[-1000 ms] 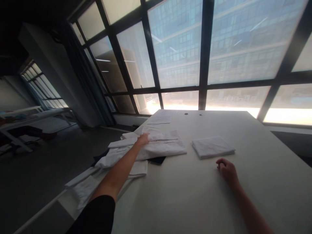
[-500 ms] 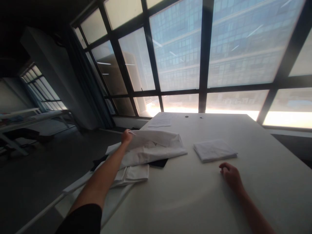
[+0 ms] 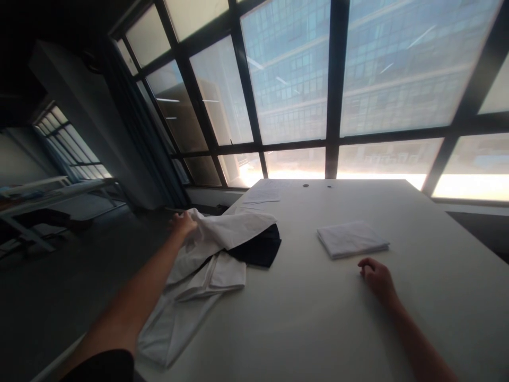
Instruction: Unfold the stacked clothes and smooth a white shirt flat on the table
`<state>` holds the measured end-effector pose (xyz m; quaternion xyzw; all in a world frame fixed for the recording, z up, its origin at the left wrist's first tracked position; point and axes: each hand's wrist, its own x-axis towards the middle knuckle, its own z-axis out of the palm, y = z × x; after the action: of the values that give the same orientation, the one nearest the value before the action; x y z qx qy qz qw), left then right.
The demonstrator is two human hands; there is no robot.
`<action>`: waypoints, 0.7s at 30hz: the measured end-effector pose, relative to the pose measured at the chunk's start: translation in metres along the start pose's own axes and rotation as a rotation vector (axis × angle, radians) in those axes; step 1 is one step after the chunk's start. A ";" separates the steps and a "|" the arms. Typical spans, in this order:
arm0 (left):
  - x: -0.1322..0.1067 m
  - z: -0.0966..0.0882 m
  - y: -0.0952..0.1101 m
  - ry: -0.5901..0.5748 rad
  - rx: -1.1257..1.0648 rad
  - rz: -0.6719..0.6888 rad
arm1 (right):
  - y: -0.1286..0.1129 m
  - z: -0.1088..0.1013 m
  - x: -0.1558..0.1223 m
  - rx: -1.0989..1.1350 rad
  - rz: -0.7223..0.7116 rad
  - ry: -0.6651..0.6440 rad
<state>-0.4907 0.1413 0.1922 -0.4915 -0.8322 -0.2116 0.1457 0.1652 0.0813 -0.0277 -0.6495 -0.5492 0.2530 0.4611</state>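
My left hand (image 3: 185,223) is closed on the edge of a white cloth (image 3: 226,228) at the table's left side, arm stretched out. The cloth hangs loosely from the fingers and partly covers a dark navy cloth (image 3: 260,246). Below them a folded white cloth (image 3: 228,276) lies on top of more white fabric (image 3: 170,329), which reaches the table's left edge. My right hand (image 3: 377,281) rests on the table with its fingers curled in and nothing visible in them. Just beyond it is a flat, neatly folded white cloth (image 3: 352,239), apart from the hand.
The white table (image 3: 298,318) runs up to large windows (image 3: 294,79). Printed papers (image 3: 262,192) lie at its far left, near two small round holes. A dark curtain (image 3: 135,127) and another table (image 3: 83,185) stand to the left.
My left hand has pulled the white cloth to the left, uncovering more of the navy cloth. My right hand and the folded cloth near it stay in place.
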 end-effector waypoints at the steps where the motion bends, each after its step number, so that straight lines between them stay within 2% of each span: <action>1: -0.013 0.014 0.011 -0.040 0.036 -0.001 | 0.000 0.000 0.000 0.003 0.000 -0.001; 6: -0.072 0.080 0.075 -0.346 0.062 0.197 | 0.001 0.000 -0.001 0.009 -0.004 -0.002; 9: -0.095 0.100 0.095 -0.430 0.087 0.261 | 0.001 0.000 -0.002 0.017 0.001 0.004; 13: -0.110 0.095 0.111 -0.471 0.227 0.291 | -0.005 0.001 -0.002 0.037 -0.004 0.013; 15: -0.120 0.087 0.128 -0.441 0.258 0.319 | -0.008 0.003 -0.002 0.034 -0.014 0.016; 18: -0.154 0.082 0.179 -0.354 0.180 0.515 | -0.010 0.005 0.000 0.013 -0.023 0.035; 19: -0.170 0.083 0.202 -0.328 0.080 0.663 | -0.010 0.005 0.000 0.014 -0.023 0.042; 21: -0.205 0.089 0.252 -0.373 -0.125 0.919 | -0.010 0.005 0.000 0.035 -0.021 0.051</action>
<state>-0.1745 0.1382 0.0749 -0.8445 -0.5274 -0.0834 0.0427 0.1562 0.0824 -0.0214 -0.6418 -0.5394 0.2410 0.4889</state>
